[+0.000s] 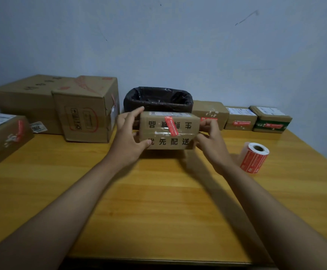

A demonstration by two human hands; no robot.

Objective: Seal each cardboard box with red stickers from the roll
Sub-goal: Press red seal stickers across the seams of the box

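A small cardboard box (169,131) with black printed characters is held above the wooden table (158,201), between both hands. A red sticker (171,125) runs across its taped flap seam. My left hand (128,134) grips the box's left end, thumb on the front, fingers over the top. My right hand (210,133) grips the right end. The roll of red stickers (254,157) lies on the table to the right of my right hand.
A bin lined with a black bag (157,99) stands behind the held box. Three small boxes with red stickers (240,118) line the back right. Two large boxes (86,109) stand at the back left, and another stickered box (2,136) sits at the left edge.
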